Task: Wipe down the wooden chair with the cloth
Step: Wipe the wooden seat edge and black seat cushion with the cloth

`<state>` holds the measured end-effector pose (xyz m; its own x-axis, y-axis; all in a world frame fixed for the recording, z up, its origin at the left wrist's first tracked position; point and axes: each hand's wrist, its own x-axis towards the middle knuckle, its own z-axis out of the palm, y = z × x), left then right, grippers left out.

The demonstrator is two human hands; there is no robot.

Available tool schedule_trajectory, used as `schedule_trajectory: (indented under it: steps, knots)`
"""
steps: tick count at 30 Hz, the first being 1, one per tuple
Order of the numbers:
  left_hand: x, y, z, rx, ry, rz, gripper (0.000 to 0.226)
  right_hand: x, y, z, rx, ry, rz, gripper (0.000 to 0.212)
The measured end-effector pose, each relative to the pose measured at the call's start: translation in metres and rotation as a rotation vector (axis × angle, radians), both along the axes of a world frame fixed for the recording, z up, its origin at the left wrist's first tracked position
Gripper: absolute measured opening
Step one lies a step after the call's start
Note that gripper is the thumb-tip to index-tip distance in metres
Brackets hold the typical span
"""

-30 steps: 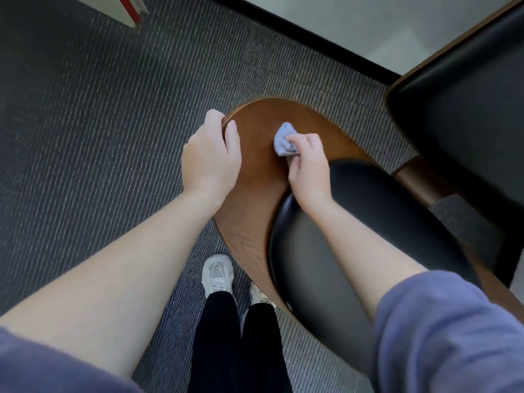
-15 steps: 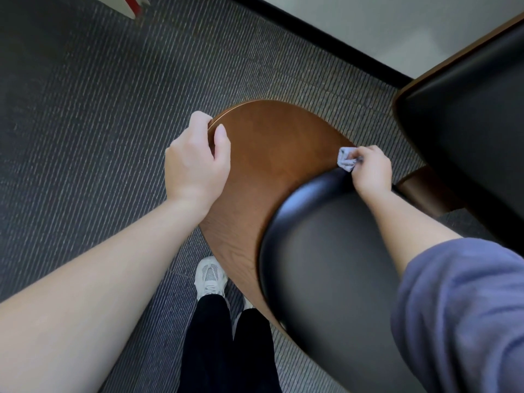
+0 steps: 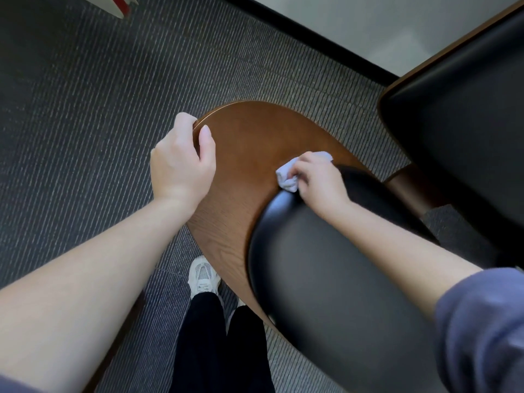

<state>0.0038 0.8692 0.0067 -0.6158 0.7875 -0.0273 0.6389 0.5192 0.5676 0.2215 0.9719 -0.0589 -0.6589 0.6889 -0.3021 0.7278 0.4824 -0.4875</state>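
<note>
Well, the left hand [image 3: 181,163] has a firm hold on the wooden chair [image 3: 255,143]: its fingers are curled over the rounded far rim of the brown panel and the thumb lies flat on the panel's face, so the edge is clamped between them. The right hand [image 3: 320,180] is closed round a small pale cloth [image 3: 286,175], which is bunched into a wad with only one crumpled end poking out past the knuckles. That wad is pressed against the wood right where the black padded cushion [image 3: 326,279] begins, so it sits at the seam between timber and upholstery. The cushion bulges up over the right part of the panel and hides the wood beneath it (how far the timber runs under there I cannot tell). Just beyond, to the right, a second chair [image 3: 467,137] with the same dark padding and a brown rim stands close by, crowding that side. Ribbed grey carpet [image 3: 85,109] lies underneath, with a black baseboard [image 3: 312,35] along the far wall. The person's pale sneaker [image 3: 202,275] and dark trouser legs [image 3: 209,344] stand just beside the near edge of the panel, and a blue-grey sleeve [image 3: 482,321] is pushed up the right forearm. The wooden panel is a long oval, its long axis running from the rounded end near the left hand down towards the person's feet.
</note>
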Motion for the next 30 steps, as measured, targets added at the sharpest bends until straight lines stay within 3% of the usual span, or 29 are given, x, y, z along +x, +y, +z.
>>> schedule_trajectory:
  steps: [7,12,17,23,27,30]
  knots:
    - [0.000,0.000,0.000,-0.020,0.011,0.012,0.027,-0.016,-0.059,0.004,0.056,0.278,0.498,0.019]
    - [0.000,-0.001,0.000,-0.018,0.020,0.006,0.025,-0.016,-0.069,0.000,0.102,0.304,0.607,0.023]
    - [-0.001,0.000,-0.002,-0.016,0.029,0.000,0.027,-0.029,-0.051,0.005,0.158,0.344,0.237,0.017]
    - [-0.002,0.000,-0.001,-0.009,0.011,-0.019,0.027,-0.075,-0.043,0.019,0.159,0.448,-0.028,0.020]
    - [-0.003,0.000,-0.001,-0.020,-0.006,-0.013,0.025,-0.054,-0.009,0.001,0.160,0.178,-0.399,0.022]
    - [-0.003,-0.001,-0.003,-0.018,-0.010,-0.010,0.026,-0.036,0.002,-0.012,0.096,0.002,-0.526,0.019]
